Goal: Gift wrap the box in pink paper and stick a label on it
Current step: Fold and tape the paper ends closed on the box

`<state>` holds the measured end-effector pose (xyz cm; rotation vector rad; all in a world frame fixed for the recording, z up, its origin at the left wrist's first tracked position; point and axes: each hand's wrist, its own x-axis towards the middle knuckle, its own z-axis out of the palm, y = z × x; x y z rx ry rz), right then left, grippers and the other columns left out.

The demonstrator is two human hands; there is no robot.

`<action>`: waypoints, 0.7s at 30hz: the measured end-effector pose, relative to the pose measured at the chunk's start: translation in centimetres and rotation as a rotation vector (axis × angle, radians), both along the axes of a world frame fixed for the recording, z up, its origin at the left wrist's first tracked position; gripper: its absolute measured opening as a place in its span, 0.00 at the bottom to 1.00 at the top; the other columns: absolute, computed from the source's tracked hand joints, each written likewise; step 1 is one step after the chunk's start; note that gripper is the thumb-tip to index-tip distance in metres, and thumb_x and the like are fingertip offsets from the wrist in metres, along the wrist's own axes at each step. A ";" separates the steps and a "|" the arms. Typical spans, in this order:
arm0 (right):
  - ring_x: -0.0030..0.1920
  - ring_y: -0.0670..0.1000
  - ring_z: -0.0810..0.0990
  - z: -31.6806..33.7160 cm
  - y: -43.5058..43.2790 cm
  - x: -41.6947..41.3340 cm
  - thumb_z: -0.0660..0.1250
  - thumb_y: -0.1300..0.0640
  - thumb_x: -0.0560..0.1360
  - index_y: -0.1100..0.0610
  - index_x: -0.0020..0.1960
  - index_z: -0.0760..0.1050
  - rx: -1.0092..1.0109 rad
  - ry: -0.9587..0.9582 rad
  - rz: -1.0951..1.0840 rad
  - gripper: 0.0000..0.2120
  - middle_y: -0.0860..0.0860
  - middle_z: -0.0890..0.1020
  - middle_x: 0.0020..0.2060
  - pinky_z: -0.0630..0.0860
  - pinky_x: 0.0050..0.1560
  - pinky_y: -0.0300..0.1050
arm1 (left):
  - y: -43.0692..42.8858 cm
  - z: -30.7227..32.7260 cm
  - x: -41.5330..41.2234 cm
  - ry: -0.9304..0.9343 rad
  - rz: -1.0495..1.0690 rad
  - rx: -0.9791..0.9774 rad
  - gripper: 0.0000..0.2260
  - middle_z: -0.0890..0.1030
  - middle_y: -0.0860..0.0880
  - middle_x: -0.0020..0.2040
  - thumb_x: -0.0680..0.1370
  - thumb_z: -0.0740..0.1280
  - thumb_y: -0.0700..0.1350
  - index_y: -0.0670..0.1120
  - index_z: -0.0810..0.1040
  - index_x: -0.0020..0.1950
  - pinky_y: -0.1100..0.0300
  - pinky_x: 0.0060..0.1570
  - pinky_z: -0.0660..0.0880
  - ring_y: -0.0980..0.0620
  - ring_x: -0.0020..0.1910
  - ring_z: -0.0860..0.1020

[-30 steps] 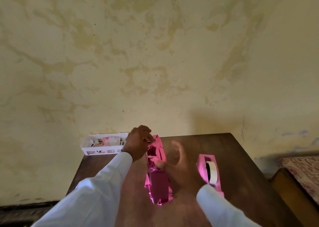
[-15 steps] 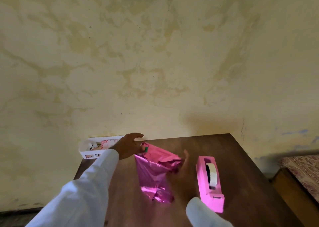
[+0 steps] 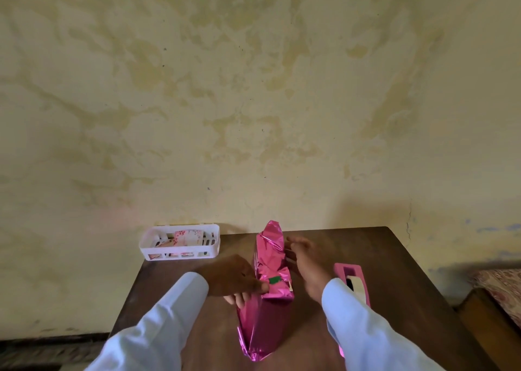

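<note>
Yellowed, stained plaster wall (image 3: 253, 88) fills most of the view, above a dark wooden table (image 3: 394, 300). At the table's middle the box in pink paper (image 3: 266, 320) lies lengthwise away from the person, its shiny foil crumpled and loose at the far end. The white slotted basket (image 3: 180, 253) sits at the far left corner holding floral-printed cards (image 3: 187, 236) whose print is too small to read. A pink tape dispenser (image 3: 353, 283) lies right of the box, partly behind a white sleeve. The left hand (image 3: 231, 279) pinches the box's left edge, thumb above and fingers beneath. The right hand (image 3: 307, 266), blurred, has its fingers spread by the right side; contact is unclear. A small green patch (image 3: 275, 279) shows on the foil; no writing is legible.
</note>
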<state>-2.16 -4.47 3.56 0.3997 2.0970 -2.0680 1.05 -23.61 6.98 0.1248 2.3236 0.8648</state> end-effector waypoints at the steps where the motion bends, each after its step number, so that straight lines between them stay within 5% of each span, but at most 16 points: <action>1: 0.51 0.51 0.84 0.0 0.1 -0.2 0.61 0.55 0.81 0.52 0.52 0.79 -0.019 0.017 0.034 0.08 0.52 0.85 0.51 0.80 0.53 0.49 | -0.1 0.1 -0.2 0.013 -0.019 -0.018 0.22 0.86 0.44 0.47 0.75 0.71 0.60 0.41 0.82 0.54 0.59 0.48 0.82 0.50 0.45 0.85; 4: 0.57 0.48 0.79 0.4 0.2 -0.7 0.67 0.54 0.77 0.46 0.57 0.77 0.078 0.082 0.134 0.09 0.46 0.81 0.55 0.78 0.61 0.52 | -0.4 1.0 -0.4 0.072 -0.066 -0.062 0.19 0.84 0.47 0.47 0.75 0.73 0.56 0.42 0.81 0.56 0.64 0.44 0.81 0.54 0.42 0.82; 7: 0.53 0.48 0.79 1.1 -0.4 -1.3 0.67 0.59 0.77 0.47 0.60 0.77 0.114 0.109 0.139 0.13 0.47 0.80 0.54 0.79 0.57 0.51 | -1.1 1.9 -1.0 0.149 -0.083 -0.097 0.16 0.82 0.52 0.47 0.73 0.75 0.55 0.45 0.80 0.53 0.63 0.44 0.80 0.56 0.42 0.79; 10: 0.52 0.47 0.79 1.8 -0.8 -2.1 0.61 0.64 0.79 0.49 0.59 0.78 0.162 0.121 0.164 0.15 0.45 0.80 0.53 0.79 0.57 0.49 | -1.7 1.8 -2.3 0.322 0.060 -0.086 0.13 0.78 0.52 0.44 0.74 0.73 0.55 0.49 0.73 0.46 0.62 0.39 0.72 0.55 0.40 0.74; 13: 0.55 0.47 0.79 1.9 -1.2 -2.9 0.61 0.65 0.78 0.48 0.56 0.78 0.236 0.146 0.193 0.15 0.45 0.81 0.52 0.77 0.63 0.51 | -1.2 1.1 -3.9 0.502 0.292 -0.005 0.09 0.78 0.51 0.48 0.78 0.70 0.50 0.49 0.74 0.53 0.62 0.40 0.71 0.52 0.45 0.75; 17: 0.52 0.47 0.81 1.6 -1.7 -3.8 0.70 0.61 0.76 0.50 0.55 0.80 0.333 0.201 0.241 0.10 0.45 0.82 0.48 0.79 0.61 0.52 | -0.1 -0.1 -5.3 0.426 0.348 0.057 0.15 0.80 0.48 0.58 0.79 0.66 0.39 0.44 0.76 0.66 0.57 0.54 0.76 0.49 0.55 0.78; 21: 0.51 0.46 0.81 1.6 -2.4 -4.3 0.74 0.55 0.74 0.54 0.56 0.82 0.423 0.255 0.315 0.11 0.45 0.83 0.48 0.79 0.58 0.46 | 0.4 -1.2 -5.0 0.428 0.346 0.098 0.14 0.83 0.49 0.53 0.79 0.66 0.37 0.43 0.77 0.64 0.66 0.48 0.75 0.52 0.51 0.80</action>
